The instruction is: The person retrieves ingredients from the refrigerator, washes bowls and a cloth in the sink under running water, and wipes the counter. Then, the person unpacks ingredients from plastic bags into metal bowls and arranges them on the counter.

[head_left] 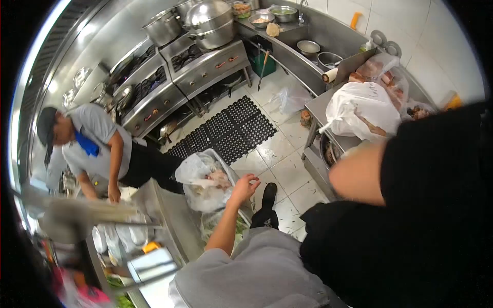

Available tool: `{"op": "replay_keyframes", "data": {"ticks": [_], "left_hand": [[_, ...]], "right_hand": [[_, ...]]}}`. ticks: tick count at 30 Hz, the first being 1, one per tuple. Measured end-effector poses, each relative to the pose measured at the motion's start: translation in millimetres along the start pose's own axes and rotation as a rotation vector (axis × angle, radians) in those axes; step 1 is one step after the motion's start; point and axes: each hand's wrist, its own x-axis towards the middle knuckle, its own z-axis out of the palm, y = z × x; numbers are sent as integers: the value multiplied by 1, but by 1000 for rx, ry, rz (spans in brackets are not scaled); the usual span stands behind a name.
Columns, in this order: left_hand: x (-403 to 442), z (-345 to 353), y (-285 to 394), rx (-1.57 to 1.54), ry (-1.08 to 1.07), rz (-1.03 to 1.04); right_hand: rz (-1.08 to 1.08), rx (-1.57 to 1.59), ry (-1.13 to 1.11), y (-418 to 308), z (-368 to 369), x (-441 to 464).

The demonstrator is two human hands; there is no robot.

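Note:
My left hand (245,188) reaches out over the floor at the rim of a pale tub (231,173). It holds nothing; its fingers are loosely bent and apart. Beside it, in the tub, lies a clear plastic bag (194,180) with pale pink pieces that look like raw meat. A second bag with green leaves (240,226) shows partly behind my forearm. My right hand is not in view. Close to the camera on the right, a black sleeve (436,159) and a blurred bare arm fill the view; whose arm it is, I cannot tell.
A co-worker (97,128) stands at the left counter, hands low. Stoves (205,72) with large pots line the back. A black rubber mat (236,123) lies on the tiles. White bags (364,110) sit on the right steel table. A blurred shelf post (67,220) stands near left.

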Motion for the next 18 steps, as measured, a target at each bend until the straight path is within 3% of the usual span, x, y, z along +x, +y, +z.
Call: {"op": "replay_keyframes", "data": {"ticks": [1,4,7,10,14,16,18], "left_hand": [[18,-12,-20,-23,17,50],[67,-71,-71,129,88,-50],[112,-141,-115,-34,187,-118],[179,-196,-112,106,222,-128],[319,-229,-57,14,88,30],[382,-244,-3,43,31,180],[441,-255,13,43,-25,208]], "right_hand": [[-8,11,-4,-15,-8,23],[1,68,-3,-54,-37,88],[109,330,12,-89,-69,118],[304,1005,170,-118,-96,127],[342,2237,313,-169,-121,134],[443,2610,359,-182,-127,135],[572,2572,478,-194,-115,160]]}}
